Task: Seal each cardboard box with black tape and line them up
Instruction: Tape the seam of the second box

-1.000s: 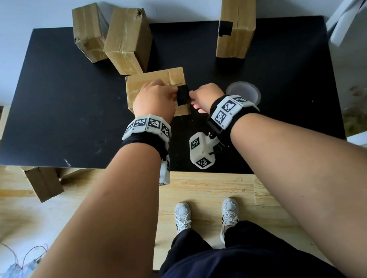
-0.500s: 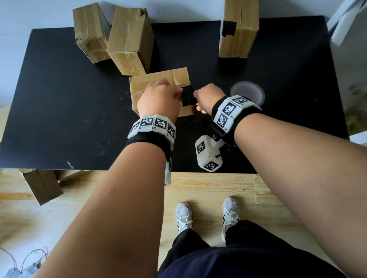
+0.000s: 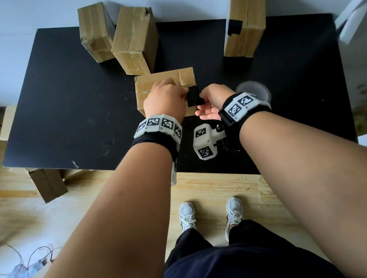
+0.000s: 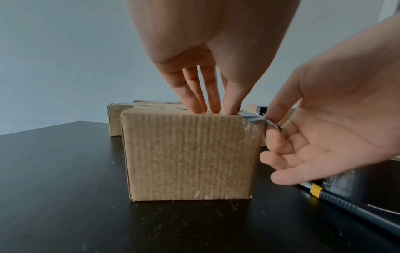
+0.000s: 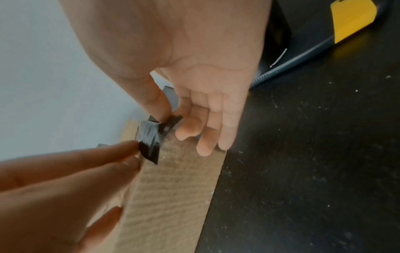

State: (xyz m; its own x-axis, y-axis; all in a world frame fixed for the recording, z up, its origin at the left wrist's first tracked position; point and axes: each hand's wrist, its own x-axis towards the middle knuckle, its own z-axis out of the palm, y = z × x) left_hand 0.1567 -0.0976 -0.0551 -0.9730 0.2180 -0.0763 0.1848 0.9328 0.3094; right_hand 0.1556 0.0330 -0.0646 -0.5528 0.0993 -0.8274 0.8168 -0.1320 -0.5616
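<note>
Tape (image 3: 192, 96), a short black strip, lies across the top right edge of the cardboard box (image 3: 164, 79) standing mid-worktop (image 3: 66, 108), and this step looks to be folding its free end down the side. The left hand (image 3: 163, 101) presses straight fingers (image 4: 213, 95) onto the box top, pinning the stuck part; that grip is flat, not curled. The right hand (image 3: 213, 101) pinches the loose end between thumb and forefinger, the other fingers relaxed. To do it well, I judge the strip should be pulled taut, then smoothed downward without wrinkles while the left hand keeps the box from sliding. Two untaped boxes (image 3: 114, 34) stand at the far left and one taped box (image 3: 244, 18) at the far right; all are closed, so any contents are hidden. A tape roll (image 3: 253, 89) lies just beside the right wrist.
</note>
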